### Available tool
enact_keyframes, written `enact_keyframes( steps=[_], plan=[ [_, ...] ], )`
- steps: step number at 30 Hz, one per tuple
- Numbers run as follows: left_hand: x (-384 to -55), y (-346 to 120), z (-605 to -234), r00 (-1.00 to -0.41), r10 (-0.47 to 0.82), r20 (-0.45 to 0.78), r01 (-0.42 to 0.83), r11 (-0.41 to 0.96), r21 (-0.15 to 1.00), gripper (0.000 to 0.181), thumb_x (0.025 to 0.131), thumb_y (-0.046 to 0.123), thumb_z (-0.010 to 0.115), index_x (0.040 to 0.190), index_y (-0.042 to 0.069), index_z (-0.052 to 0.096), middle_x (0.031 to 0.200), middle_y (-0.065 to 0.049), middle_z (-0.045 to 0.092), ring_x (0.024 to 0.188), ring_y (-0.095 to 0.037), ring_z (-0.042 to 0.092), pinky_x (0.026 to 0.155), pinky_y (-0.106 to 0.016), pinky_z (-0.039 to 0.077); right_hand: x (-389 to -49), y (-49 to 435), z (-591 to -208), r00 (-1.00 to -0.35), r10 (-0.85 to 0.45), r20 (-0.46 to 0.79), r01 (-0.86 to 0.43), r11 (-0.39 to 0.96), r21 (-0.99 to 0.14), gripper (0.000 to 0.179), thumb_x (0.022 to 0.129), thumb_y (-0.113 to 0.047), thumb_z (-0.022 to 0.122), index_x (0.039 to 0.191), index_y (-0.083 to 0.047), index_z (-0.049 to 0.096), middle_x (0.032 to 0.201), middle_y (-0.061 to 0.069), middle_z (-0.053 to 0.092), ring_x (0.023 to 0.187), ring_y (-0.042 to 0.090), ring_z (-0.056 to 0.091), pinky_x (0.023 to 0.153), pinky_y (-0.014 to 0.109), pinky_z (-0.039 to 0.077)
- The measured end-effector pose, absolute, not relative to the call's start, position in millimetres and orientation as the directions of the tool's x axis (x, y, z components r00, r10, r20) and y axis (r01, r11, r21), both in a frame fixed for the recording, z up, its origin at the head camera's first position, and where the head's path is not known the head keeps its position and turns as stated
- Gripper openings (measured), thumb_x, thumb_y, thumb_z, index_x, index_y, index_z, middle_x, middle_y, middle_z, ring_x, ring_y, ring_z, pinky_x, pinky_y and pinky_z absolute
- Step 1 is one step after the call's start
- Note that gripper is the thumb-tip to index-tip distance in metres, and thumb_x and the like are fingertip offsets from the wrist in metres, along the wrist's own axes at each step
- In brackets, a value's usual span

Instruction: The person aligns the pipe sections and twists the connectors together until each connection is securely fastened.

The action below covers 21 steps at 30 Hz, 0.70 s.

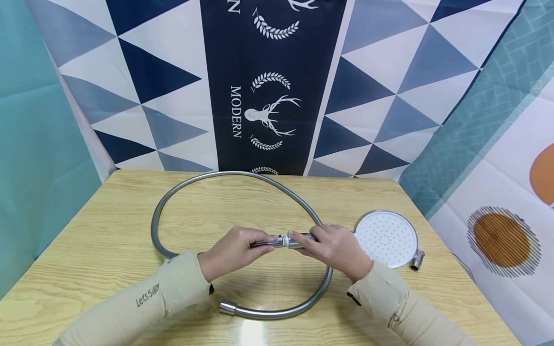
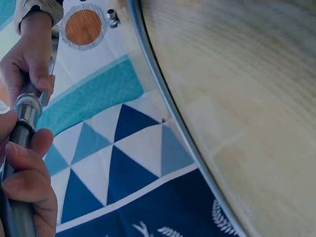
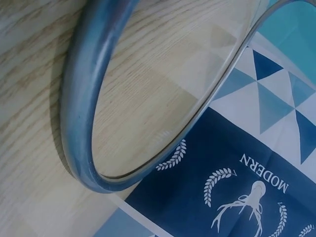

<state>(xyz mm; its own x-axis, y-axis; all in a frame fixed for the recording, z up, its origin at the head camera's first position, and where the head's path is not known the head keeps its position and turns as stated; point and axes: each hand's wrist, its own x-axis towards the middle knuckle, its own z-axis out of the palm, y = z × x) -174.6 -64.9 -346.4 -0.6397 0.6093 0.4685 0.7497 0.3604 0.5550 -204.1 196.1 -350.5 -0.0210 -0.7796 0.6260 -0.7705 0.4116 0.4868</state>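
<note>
My left hand (image 1: 240, 247) grips a chrome tube-like piece (image 2: 20, 140), its thumb and fingers curled round it. My right hand (image 1: 335, 247) holds the chrome handle (image 1: 301, 240) of a shower head, whose round white face (image 1: 386, 239) shows beyond the hand. The two pieces meet end to end at a pale ring (image 1: 284, 241) between the hands; how far they are joined I cannot tell. A grey shower hose (image 1: 246, 174) loops across the table behind and under the hands. Its free end, a chrome nut (image 1: 228, 307), lies near the front. The right wrist view shows only hose, no hand.
The wooden table (image 1: 108, 230) has a patterned cloth (image 1: 173, 81) hanging behind it and more cloth on both sides. A small chrome fitting (image 1: 417, 260) stands just right of the shower head, near the table's right edge.
</note>
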Motion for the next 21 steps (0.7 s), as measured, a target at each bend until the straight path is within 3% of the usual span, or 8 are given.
enact_keyframes(
  steps=[4, 7, 15, 21],
  plan=[
    [-173.9, -66.0, -346.7, -0.577, 0.640, 0.508, 0.814, 0.401, 0.420, 0.019, 0.087, 0.006, 0.070, 0.105, 0.002, 0.073, 0.093, -0.005, 0.072, 0.074, -0.004, 0.064, 0.062, -0.013, 0.047, -203.5, 195.1, -353.1, -0.024, -0.781, 0.624, -0.771, 0.412, 0.486, 0.032, 0.104, -0.033, 0.042, 0.119, -0.014, 0.063, 0.062, 0.002, 0.053, 0.042, 0.010, 0.043, 0.038, 0.021, 0.036],
    [-172.8, -64.9, -347.4, -0.561, 0.654, 0.508, 0.827, 0.419, 0.376, 0.017, 0.086, 0.007, 0.071, 0.103, 0.004, 0.073, 0.091, -0.004, 0.072, 0.075, -0.005, 0.065, 0.063, -0.012, 0.047, -202.7, 194.6, -355.3, -0.028, -0.782, 0.622, -0.772, 0.413, 0.484, 0.032, 0.104, -0.033, 0.042, 0.120, -0.015, 0.062, 0.063, 0.002, 0.053, 0.042, 0.010, 0.043, 0.038, 0.022, 0.036],
    [-171.3, -63.5, -353.6, -0.579, 0.642, 0.502, 0.815, 0.432, 0.387, 0.018, 0.088, 0.009, 0.069, 0.104, 0.003, 0.073, 0.093, -0.005, 0.073, 0.078, -0.007, 0.067, 0.064, -0.013, 0.048, -200.8, 192.4, -357.3, -0.035, -0.789, 0.613, -0.781, 0.405, 0.476, 0.033, 0.105, -0.032, 0.040, 0.118, -0.014, 0.064, 0.062, 0.001, 0.053, 0.043, 0.009, 0.043, 0.039, 0.021, 0.037],
    [-172.9, -63.4, -355.1, -0.586, 0.629, 0.512, 0.805, 0.379, 0.455, 0.016, 0.092, 0.008, 0.064, 0.103, 0.002, 0.073, 0.095, -0.007, 0.072, 0.063, 0.002, 0.052, 0.056, -0.014, 0.043, -200.1, 192.4, -357.4, -0.036, -0.788, 0.614, -0.778, 0.408, 0.478, 0.033, 0.104, -0.032, 0.040, 0.116, -0.014, 0.065, 0.062, 0.001, 0.053, 0.043, 0.009, 0.044, 0.039, 0.021, 0.037]
  ],
)
